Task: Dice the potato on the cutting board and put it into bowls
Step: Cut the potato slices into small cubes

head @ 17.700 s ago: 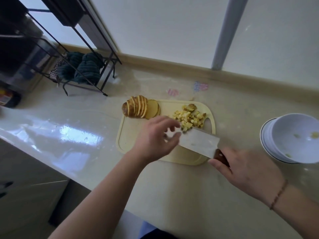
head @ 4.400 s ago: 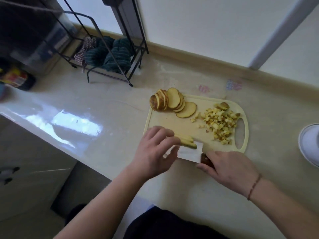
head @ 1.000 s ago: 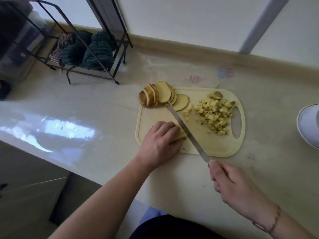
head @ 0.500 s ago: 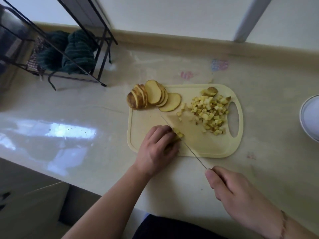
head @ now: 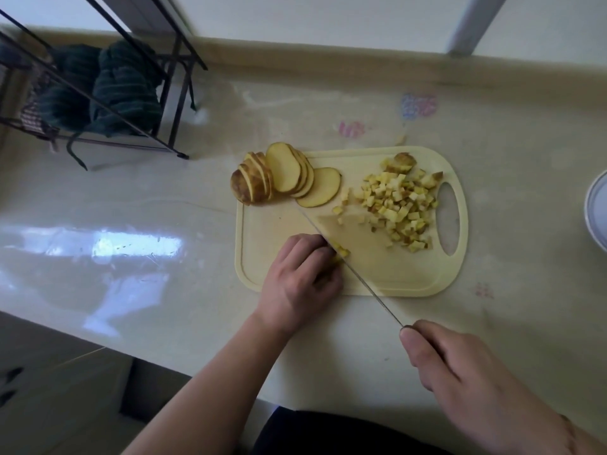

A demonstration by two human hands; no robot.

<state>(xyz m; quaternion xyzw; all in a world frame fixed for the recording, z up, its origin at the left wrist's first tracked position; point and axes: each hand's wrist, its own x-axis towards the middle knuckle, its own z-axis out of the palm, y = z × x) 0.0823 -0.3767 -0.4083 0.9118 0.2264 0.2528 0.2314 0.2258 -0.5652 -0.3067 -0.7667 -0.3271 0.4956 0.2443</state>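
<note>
Head view. The cutting board (head: 410,277) lies flat on the desk (head: 164,198). The left hand (head: 300,279) rests on the board's near left part, fingers curled down over a small stack of potato strips (head: 340,252); only the yellow cut ends show beside the fingertips. The grip here is narrow and pressing the strips down. The right hand (head: 460,376) is wrapped round the knife (head: 354,257) handle, off the board's near edge, with the thumb along the spine. The blade runs diagonally up-left, its flat side tilted toward the camera, its edge just beside the left fingertips.

Compared with one second ago, the blade sits closer against the left fingers and fewer strips show outside the hand; cut cubes now lie at the blade's side. This indicates the cross-cutting of this stack is nearly finished.

The diced pile (head: 399,208) occupies the board's far right, next to the handle slot. The sliced potato (head: 279,177) leans in a fan at the far left corner, not yet cut into strips. A white bowl (head: 596,211) is partly visible at the right edge, well apart from the board. Judgement: dicing is roughly half complete; no transfer of this pile has begun.

A wire rack (head: 98,93) holding dark cloth stands at the far left.
</note>
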